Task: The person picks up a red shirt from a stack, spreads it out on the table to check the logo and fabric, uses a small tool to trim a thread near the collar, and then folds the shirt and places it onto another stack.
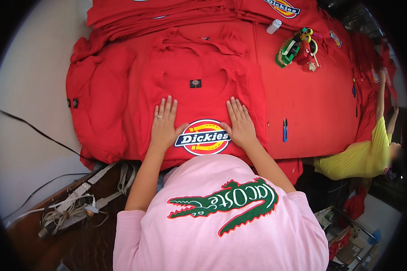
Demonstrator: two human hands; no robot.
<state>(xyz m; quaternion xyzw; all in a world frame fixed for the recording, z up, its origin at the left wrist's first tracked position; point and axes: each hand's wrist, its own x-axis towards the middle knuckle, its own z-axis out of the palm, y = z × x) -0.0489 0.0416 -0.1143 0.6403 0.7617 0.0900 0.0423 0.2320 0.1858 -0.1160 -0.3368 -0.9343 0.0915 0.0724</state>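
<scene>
Evidently the left hand (165, 126) and right hand (241, 126) lie flat, thumbs out, either side of the emblem (202, 137) on a red shirt (199, 103); uneven pressure could drag creases into it. Tangled cables (61, 216) lie left of the red surface (316, 104); rightward sit blue snips (285, 130), tape dispensers (288, 50), then a person in yellow (359, 158).

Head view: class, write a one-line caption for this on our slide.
Left hand and right hand rest flat on a red shirt, with blue thread snips lying to the right.
</scene>
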